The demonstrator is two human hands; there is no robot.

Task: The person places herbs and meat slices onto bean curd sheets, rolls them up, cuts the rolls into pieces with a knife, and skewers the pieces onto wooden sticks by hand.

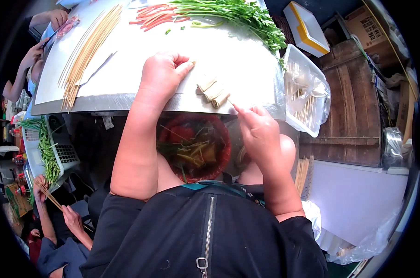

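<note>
My right hand [258, 127] pinches the end of a thin wooden skewer at the table's front edge. On that skewer sit pale tan rolls [213, 91], which look like rolled tofu skin, just above the white tabletop. My left hand [163, 72] is to the left of the rolls, its thumb and fingers pressed together over the table. A small tan tip shows at those fingertips; what it belongs to is hidden. Farther left lie a knife [103, 66] and a long row of bare bamboo skewers [92, 46].
Red strips [159, 16] and leafy green stalks [233, 11] lie at the back. A clear plastic bin [307, 88] with skewers stands right of the table. Below is a red basin [226, 148] of scraps. At left, one person cuts meat [68, 27]; another holds skewers [50, 197].
</note>
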